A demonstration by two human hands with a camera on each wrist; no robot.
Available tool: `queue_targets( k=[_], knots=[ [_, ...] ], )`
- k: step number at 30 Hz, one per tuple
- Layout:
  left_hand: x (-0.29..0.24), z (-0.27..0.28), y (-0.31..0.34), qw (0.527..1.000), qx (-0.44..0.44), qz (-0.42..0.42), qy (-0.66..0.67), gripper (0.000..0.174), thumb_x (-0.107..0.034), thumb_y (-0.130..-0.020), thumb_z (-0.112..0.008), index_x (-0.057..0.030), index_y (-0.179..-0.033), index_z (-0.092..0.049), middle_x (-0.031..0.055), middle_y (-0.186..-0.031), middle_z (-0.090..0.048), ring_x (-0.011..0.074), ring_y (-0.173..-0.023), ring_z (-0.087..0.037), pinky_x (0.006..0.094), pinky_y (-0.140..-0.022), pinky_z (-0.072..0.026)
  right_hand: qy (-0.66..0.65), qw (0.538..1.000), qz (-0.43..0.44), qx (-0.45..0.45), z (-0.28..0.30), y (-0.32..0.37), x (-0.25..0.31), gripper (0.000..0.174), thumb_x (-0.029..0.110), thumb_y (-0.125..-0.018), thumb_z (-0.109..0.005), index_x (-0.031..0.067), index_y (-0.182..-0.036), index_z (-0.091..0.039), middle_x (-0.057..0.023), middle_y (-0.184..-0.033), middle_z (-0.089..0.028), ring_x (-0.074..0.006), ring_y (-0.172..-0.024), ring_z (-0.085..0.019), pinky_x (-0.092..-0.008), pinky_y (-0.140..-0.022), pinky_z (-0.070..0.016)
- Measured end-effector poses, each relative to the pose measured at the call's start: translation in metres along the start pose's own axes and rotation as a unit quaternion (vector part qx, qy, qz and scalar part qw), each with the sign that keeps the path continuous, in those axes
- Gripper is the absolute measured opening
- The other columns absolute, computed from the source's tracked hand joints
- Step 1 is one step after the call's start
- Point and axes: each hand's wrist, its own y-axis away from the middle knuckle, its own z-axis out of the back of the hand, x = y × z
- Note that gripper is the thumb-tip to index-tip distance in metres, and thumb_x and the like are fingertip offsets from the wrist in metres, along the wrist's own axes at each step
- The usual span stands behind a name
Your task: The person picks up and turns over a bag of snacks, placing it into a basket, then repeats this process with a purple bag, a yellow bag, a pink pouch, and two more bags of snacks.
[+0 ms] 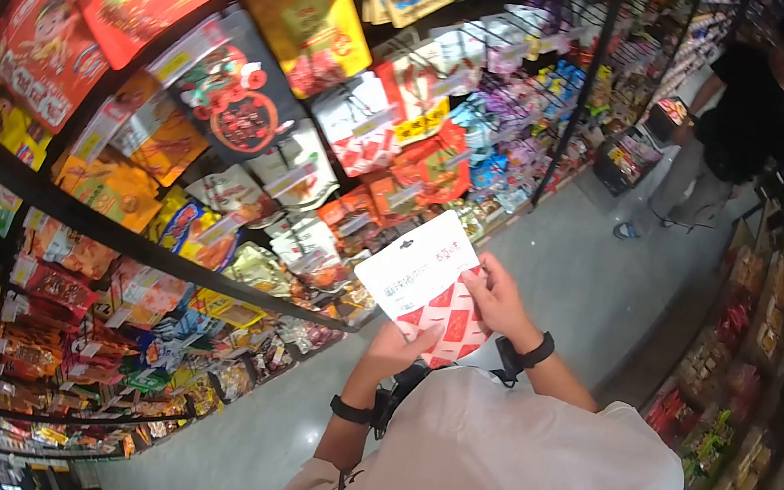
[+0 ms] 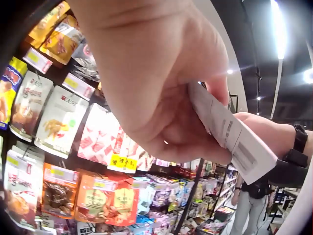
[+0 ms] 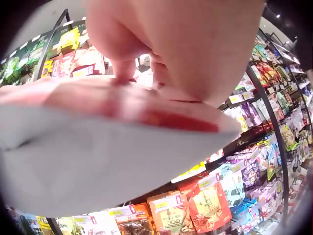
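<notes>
Both hands hold a snack pouch (image 1: 443,297) in front of the body. Its upper part is white with dark lettering and a hang hole; lower down it has a red and white pattern. My left hand (image 1: 397,348) grips the lower left edge, thumb over the front. At the right edge, my right hand (image 1: 502,301) pinches the pouch, thumb on the printed face. From the left wrist, the pouch (image 2: 239,144) shows nearly edge-on, with a barcode, between the fingers of the left hand (image 2: 156,73). The right wrist view has the pouch (image 3: 98,161) blurred and close below the right hand (image 3: 181,49).
A tall rack of hanging snack bags (image 1: 241,104) with price tags fills the left side, close beyond the pouch. Black rails (image 1: 143,235) cross it. Another person (image 1: 746,114) stands in the aisle near a basket (image 1: 627,161). Low shelves (image 1: 693,388) line the right.
</notes>
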Motion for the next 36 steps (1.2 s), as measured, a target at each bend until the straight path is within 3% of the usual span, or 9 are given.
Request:
queue_targets(
  k=[4,6,10,12,16,17,20,24,36],
  knots=[
    [-0.017,-0.075,-0.022,0.998,-0.059,0.000,0.028,0.027,-0.014,-0.097,-0.071,0.0036,-0.119,-0.068,0.0076,-0.108,-0.074,0.0119,-0.096,-0.067,0.0326,-0.085,-0.0545,0.052,0.993,0.025,-0.106,0.062,0.037,0.001,0.026,0.019,-0.101,-0.065,0.0025,-0.120,-0.056,-0.0074,-0.102,-0.068,-0.0125,-0.093,-0.064,-0.0309,-0.080,-0.0524],
    [-0.028,-0.109,-0.034,0.996,-0.092,0.016,-0.002,0.026,-0.014,-0.098,-0.071,0.0039,-0.116,-0.069,0.0065,-0.105,-0.074,0.0116,-0.094,-0.067,0.0325,-0.083,-0.0548,0.100,0.989,0.032,-0.102,0.099,0.058,0.008,0.055,0.022,-0.093,-0.075,0.0047,-0.137,-0.048,-0.0104,-0.131,-0.058,-0.0187,-0.119,-0.057,-0.0343,-0.097,-0.0485],
    [-0.065,-0.171,-0.048,0.978,-0.042,-0.090,-0.186,0.038,-0.027,-0.094,-0.072,0.0096,-0.103,-0.070,0.0224,-0.083,-0.073,0.0334,-0.072,-0.073,0.0393,-0.067,-0.0547,0.078,0.995,0.063,0.016,0.154,0.109,0.036,0.084,0.025,-0.084,-0.085,0.0039,-0.151,-0.038,-0.0159,-0.151,-0.044,-0.0252,-0.138,-0.046,-0.0398,-0.114,-0.0398],
    [-0.089,-0.204,-0.058,0.986,0.056,-0.129,-0.089,0.057,-0.024,-0.091,-0.073,0.0088,-0.135,-0.058,0.0246,-0.102,-0.071,0.0346,-0.093,-0.071,0.0390,-0.086,-0.0544,0.071,0.995,0.069,0.010,0.169,0.136,0.045,0.088,0.025,-0.084,-0.085,0.0028,-0.153,-0.035,-0.0176,-0.156,-0.040,-0.0245,-0.142,-0.043,-0.0410,-0.116,-0.0377],
    [-0.113,-0.242,-0.076,0.975,0.071,-0.173,-0.120,0.055,-0.015,-0.089,-0.073,0.0010,-0.140,-0.059,0.0167,-0.108,-0.065,0.0295,-0.106,-0.065,0.0370,-0.094,-0.0502,-0.213,0.963,-0.112,-0.122,0.228,0.175,0.027,0.049,0.018,-0.100,-0.070,-0.0034,-0.139,-0.052,-0.0135,-0.133,-0.064,-0.0170,-0.119,-0.063,-0.0336,-0.100,-0.0514],
    [-0.117,-0.251,-0.080,0.974,0.051,-0.170,-0.142,0.053,-0.013,-0.090,-0.072,-0.0006,-0.139,-0.060,0.0147,-0.109,-0.064,0.0285,-0.109,-0.064,0.0366,-0.095,-0.0493,-0.199,0.963,-0.079,-0.164,0.233,0.182,0.030,0.036,0.017,-0.103,-0.064,-0.0041,-0.132,-0.059,-0.0075,-0.120,-0.071,-0.0133,-0.106,-0.067,-0.0298,-0.092,-0.0546],
    [-0.118,-0.275,-0.092,0.986,0.007,-0.131,-0.106,0.048,-0.012,-0.091,-0.074,0.0011,-0.135,-0.061,0.0124,-0.106,-0.063,0.0281,-0.110,-0.063,0.0379,-0.095,-0.0495,-0.177,0.954,-0.065,-0.233,0.242,0.201,0.024,0.037,0.018,-0.103,-0.066,-0.0042,-0.132,-0.059,-0.0086,-0.122,-0.070,-0.0132,-0.107,-0.066,-0.0302,-0.091,-0.0541],
    [-0.101,-0.274,-0.097,0.987,0.161,-0.020,-0.009,0.038,-0.025,-0.097,-0.072,0.0033,-0.121,-0.065,0.0152,-0.108,-0.074,0.0207,-0.098,-0.071,0.0356,-0.086,-0.0551,-0.167,0.950,-0.068,-0.255,0.243,0.201,0.027,0.037,0.020,-0.103,-0.065,-0.0049,-0.130,-0.059,-0.0085,-0.121,-0.070,-0.0124,-0.104,-0.066,-0.0299,-0.090,-0.0537],
    [-0.112,-0.253,-0.142,0.971,0.235,-0.029,-0.008,0.042,-0.032,-0.100,-0.070,0.0033,-0.121,-0.066,0.0121,-0.105,-0.077,0.0152,-0.097,-0.069,0.0319,-0.085,-0.0538,-0.103,0.930,-0.089,-0.340,0.235,0.169,0.053,0.042,0.032,-0.107,-0.056,-0.0072,-0.120,-0.065,-0.0089,-0.107,-0.074,-0.0110,-0.095,-0.067,-0.0281,-0.083,-0.0529]
  ],
)
